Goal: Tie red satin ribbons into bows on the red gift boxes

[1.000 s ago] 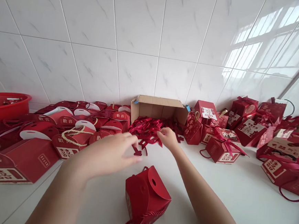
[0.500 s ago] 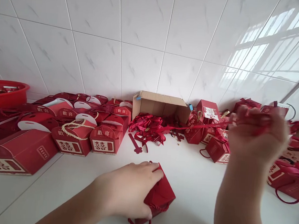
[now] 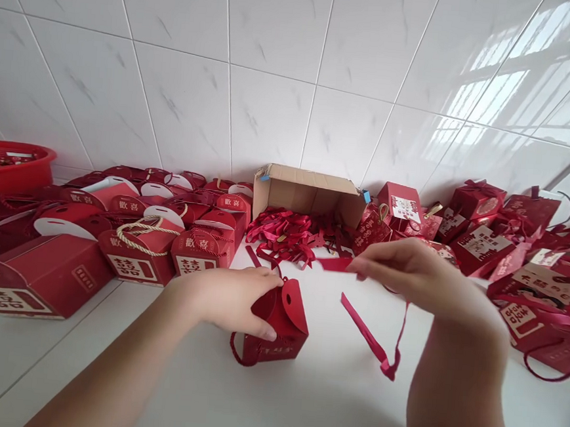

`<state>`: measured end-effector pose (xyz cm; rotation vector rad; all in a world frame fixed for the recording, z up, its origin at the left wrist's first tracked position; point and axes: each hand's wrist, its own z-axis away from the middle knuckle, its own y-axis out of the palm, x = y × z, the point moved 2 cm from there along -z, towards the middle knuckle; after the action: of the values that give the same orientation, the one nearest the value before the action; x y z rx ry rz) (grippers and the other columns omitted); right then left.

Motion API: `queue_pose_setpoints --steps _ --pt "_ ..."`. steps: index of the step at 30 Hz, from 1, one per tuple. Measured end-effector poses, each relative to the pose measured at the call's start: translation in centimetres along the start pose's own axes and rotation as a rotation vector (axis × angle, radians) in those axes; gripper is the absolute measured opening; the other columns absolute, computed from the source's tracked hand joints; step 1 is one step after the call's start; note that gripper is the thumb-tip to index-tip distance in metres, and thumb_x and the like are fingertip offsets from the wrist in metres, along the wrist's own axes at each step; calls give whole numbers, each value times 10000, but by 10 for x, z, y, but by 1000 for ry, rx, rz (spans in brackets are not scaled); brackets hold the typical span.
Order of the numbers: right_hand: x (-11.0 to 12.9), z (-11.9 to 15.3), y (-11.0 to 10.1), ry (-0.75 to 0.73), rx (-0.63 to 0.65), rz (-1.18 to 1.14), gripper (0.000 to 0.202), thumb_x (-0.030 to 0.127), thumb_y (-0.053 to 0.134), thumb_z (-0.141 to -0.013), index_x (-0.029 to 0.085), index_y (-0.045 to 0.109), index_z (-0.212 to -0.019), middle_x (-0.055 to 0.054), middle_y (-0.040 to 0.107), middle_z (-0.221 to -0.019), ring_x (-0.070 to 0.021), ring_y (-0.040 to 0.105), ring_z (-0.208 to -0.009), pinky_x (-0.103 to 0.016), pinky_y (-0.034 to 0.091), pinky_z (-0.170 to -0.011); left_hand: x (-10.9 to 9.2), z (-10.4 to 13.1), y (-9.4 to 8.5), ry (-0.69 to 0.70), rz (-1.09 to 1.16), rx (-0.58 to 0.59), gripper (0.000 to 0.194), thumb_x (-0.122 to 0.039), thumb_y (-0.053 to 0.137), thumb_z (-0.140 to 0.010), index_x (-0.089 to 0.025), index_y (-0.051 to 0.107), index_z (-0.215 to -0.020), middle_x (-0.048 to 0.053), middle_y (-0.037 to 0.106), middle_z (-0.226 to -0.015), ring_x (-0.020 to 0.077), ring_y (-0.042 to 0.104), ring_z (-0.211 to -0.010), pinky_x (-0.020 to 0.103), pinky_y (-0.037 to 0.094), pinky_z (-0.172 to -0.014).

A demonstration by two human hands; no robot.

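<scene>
My left hand (image 3: 239,300) is closed over the left side of a small red gift box (image 3: 284,319), thumb on the front and fingers at the top. The box stands on the white surface, with a rounded top flap that has a hole and a dark red twisted cord handle (image 3: 235,354) at its lower left. To the right, my right hand (image 3: 403,269) pinches a red ribbon (image 3: 367,335). One end juts out left from the fingertips, and a loop hangs down below the hand. My right palm and some fingers are hidden.
Behind, a cardboard box (image 3: 312,176) lies on its side, with a heap of red ribbons (image 3: 283,233) spilling out. Several red gift boxes (image 3: 128,254) crowd the left, and several more boxes (image 3: 482,249) stand right. A red plastic basket (image 3: 11,182) sits far left by the tiled wall.
My right hand has come left and down with the ribbon, which now hangs loose, clear of the heap. My left hand has turned the gift box and shifted it up and left.
</scene>
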<state>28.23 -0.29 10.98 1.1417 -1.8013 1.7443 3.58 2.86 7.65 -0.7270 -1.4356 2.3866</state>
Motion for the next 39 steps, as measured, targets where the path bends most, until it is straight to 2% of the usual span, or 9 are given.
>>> queue_pose_setpoints --steps 1,3,6,11,15,21,26,31,39 --pt "-1 -4 7 11 122 83 320 462 601 -776 173 667 -654 20 403 -513 -77 293 -463 -245 217 -421 0 -1 0 -2 8 -3 766 -593 588 -661 -289 429 -1346 72 369 -1477 349 519 -1177 414 475 -879" --pt "-2 -11 17 6 260 163 347 449 557 -806 166 645 -625 22 385 -519 -75 273 -472 -242 222 -428 -2 -2 1 1 28 -17 692 -565 593 -667 -299 484 -1297 78 438 -1428 339 560 -1122 387 491 -830" --pt "-6 -17 25 -3 327 186 355 433 522 -824 161 649 -633 25 372 -518 -76 265 -471 -240 225 -430 -4 -3 1 13 48 -25 616 -539 605 -661 -308 541 -1228 75 517 -1348 317 595 -1060 344 501 -764" --pt "-10 -23 31 5 350 219 339 415 520 -820 162 684 -666 19 412 -518 -80 291 -467 -239 242 -433 -5 -3 -1 5 38 -20 607 -522 596 -672 -336 515 -1244 50 547 -1303 283 612 -996 311 495 -701" --pt "-11 -27 35 17 357 219 354 417 509 -827 160 652 -631 27 394 -511 -73 275 -459 -236 218 -430 -8 -1 -2 27 44 -20 634 -499 590 -690 -340 468 -1292 44 580 -1244 257 619 -941 298 485 -661" --pt "-7 -31 41 32 405 161 340 391 525 -819 149 626 -604 45 366 -470 -61 249 -433 -232 192 -415 -10 -1 -3 43 29 -36 645 -558 586 -697 -315 479 -1284 55 572 -1260 262 607 -983 296 469 -673" --pt "-5 -32 44 45 396 47 311 359 533 -818 143 645 -625 -1 562 -592 -69 394 -487 -207 288 -429 -9 -3 -2 45 18 -42 571 -537 539 -741 -300 494 -1258 54 594 -1211 250 618 -933 308 467 -667" --pt "-5 -34 44 22 396 -70 260 343 580 -802 141 693 -682 -7 592 -597 -66 415 -484 -200 320 -437 -10 -8 1 77 25 -59 411 -479 490 -776 -294 548 -1138 41 584 -1204 244 614 -937 308 463 -670" --pt "-10 -37 44 -1 400 -73 277 366 583 -809 136 702 -709 -33 637 -648 -92 495 -525 -211 389 -478 -12 -12 4 53 -21 -84 235 -429 460 -785 -232 515 -900 50 606 -973 218 606 -740 303 438 -566"
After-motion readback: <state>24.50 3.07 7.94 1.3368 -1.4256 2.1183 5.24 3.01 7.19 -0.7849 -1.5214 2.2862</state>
